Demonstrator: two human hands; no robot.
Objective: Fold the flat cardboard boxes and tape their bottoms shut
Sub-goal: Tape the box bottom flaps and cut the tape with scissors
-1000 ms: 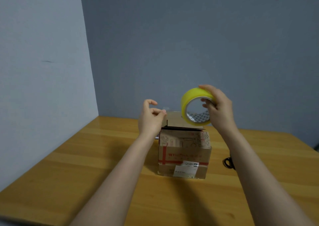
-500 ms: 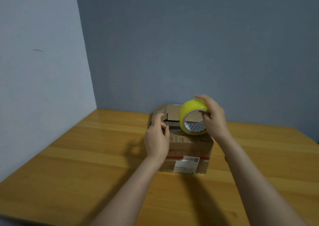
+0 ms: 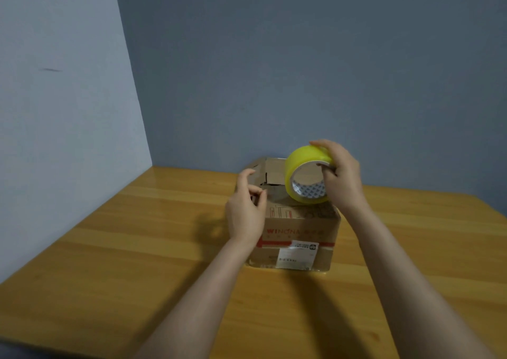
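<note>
A brown cardboard box (image 3: 300, 234) with red print and a white label stands on the wooden table (image 3: 137, 249). Its top flaps are folded in, and one far flap (image 3: 274, 170) still sticks up. My right hand (image 3: 341, 177) grips a yellow tape roll (image 3: 303, 177), holding it on edge just over the box's top right. My left hand (image 3: 247, 207) is at the box's top left edge, thumb and fingers pinched together on the tape's free end. The strip between hand and roll is too faint to see.
A pale wall runs along the table's left side and a blue-grey wall stands behind the box. Bare tabletop lies in front of the box and to its left and right.
Both hands have come down from above the box to its top. The roll now sits just over the right part of the top and my left hand has dropped to the left edge.
</note>
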